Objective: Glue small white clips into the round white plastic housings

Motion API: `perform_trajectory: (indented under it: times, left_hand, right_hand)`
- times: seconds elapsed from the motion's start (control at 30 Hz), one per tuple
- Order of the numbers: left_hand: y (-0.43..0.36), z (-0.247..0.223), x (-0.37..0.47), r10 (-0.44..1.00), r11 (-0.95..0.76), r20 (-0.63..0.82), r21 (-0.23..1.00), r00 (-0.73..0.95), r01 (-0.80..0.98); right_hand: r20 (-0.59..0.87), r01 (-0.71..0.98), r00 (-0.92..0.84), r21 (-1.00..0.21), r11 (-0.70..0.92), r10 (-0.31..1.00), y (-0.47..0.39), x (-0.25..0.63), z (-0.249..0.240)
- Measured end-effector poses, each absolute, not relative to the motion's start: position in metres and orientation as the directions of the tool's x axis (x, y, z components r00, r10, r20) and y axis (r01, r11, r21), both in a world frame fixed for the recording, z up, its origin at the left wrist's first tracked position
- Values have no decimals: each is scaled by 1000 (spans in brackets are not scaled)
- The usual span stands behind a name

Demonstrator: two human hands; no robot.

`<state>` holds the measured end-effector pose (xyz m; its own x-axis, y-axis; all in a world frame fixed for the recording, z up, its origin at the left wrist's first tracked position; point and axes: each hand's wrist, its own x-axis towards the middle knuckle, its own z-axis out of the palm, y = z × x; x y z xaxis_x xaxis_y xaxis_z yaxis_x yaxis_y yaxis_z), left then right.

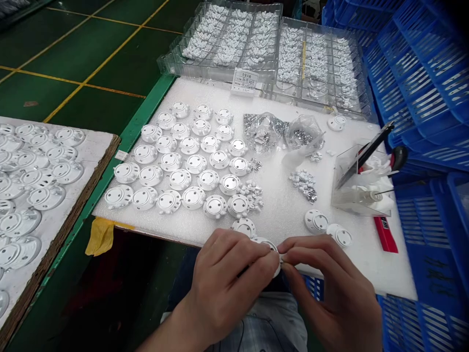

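Note:
Near the front edge of the foam-topped table, my left hand (230, 281) is closed around a white round plastic part (276, 271), mostly covered by the fingers. My right hand (330, 281) pinches at the right rim of that part with thumb and fingertips; whatever small piece sits between them is too hidden to name. Just beyond my left hand lies another white round part (244, 226). Two more, one of them a white disc (316, 221), rest beyond my right hand. Rows of similar white parts (179, 179) fill the left of the foam sheet (276, 200).
Small white pieces (252, 195) and a white and metallic pile (303, 183) lie mid-table. Behind them are bags of metal bits (302, 137) and clear trays (273, 73). A clear tool box (344, 195), red object (385, 234) and blue crates (421, 73) stand right.

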<state>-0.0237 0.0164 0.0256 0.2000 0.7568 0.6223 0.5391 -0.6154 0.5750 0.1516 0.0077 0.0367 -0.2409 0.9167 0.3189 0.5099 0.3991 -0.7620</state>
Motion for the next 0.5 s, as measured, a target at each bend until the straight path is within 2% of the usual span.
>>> perform_trajectory:
  times: [0.2, 0.37, 0.5]
  left_hand:
    - [16, 26, -23, 741, -629, 634, 543, 221, 556]
    - [19, 26, -26, 756, -617, 624, 579, 197, 533]
    - [21, 25, -29, 762, -614, 616, 592, 197, 522]
  right_hand:
    - [286, 479, -226, -800, 362, 931, 8, 151, 36]
    - [203, 336, -195, -905, 260, 960, 9, 154, 26]
    - [177, 243, -182, -945, 219, 967, 9, 155, 22]
